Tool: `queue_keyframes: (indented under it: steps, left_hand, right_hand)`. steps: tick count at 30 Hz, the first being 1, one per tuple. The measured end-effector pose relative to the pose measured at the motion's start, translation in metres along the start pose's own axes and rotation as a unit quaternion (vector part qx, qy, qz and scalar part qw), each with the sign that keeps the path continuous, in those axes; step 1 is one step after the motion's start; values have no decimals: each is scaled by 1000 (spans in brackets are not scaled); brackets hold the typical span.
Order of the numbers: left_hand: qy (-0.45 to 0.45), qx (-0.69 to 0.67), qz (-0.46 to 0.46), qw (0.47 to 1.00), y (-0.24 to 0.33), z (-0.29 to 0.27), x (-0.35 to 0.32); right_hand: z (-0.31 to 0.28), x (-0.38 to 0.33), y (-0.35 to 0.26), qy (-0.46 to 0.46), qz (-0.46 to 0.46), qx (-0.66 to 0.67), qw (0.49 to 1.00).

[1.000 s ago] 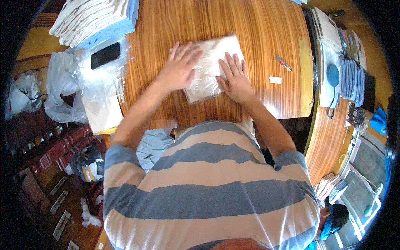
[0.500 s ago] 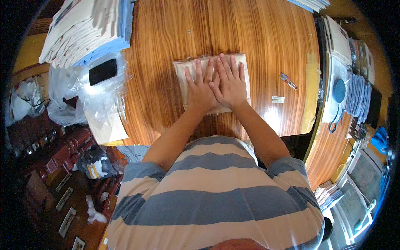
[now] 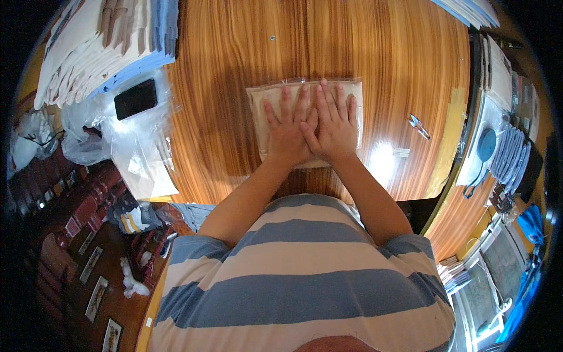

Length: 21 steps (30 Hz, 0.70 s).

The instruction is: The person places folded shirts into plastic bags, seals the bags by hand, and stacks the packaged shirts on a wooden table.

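A flat beige folded garment in a clear plastic bag (image 3: 258, 105) lies on the wooden table in front of me. My left hand (image 3: 290, 132) rests flat on it, palm down, fingers spread. Flat beside it, with the thumb lapping over toward the left hand, lies my right hand (image 3: 334, 129). Neither hand grips anything; both press against the bag's upper face. What lies under the palms is hidden.
Thread snips (image 3: 419, 127) and small white labels (image 3: 401, 152) lie right of the bag. At left are a tall stack of folded garments (image 3: 105, 50), a black phone (image 3: 136, 100) and loose clear bags (image 3: 132, 138). A blue tape measure (image 3: 486, 144) sits beyond the right edge.
Both hands stay flat on the bagged garment, only slightly shifted on it. The whole view has turned a little, so surrounding things sit in slightly different places.
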<state>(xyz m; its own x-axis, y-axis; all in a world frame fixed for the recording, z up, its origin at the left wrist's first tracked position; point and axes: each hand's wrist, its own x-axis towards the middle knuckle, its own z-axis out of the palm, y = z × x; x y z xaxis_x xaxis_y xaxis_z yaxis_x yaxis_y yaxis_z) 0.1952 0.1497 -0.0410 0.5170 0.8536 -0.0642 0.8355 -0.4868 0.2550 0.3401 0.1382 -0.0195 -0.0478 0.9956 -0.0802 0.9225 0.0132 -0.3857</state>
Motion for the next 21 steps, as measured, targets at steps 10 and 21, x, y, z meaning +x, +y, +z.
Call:
queue_keyframes:
  steps: [10,21]
  left_hand:
    - [22,-31,23,999,0,-21,7]
    - [37,-24,38,998,-42,-48,-60]
  right_hand:
    - [4,2,0,45,-21,-9,999]
    - [-37,-52,25,116,190,159,962]
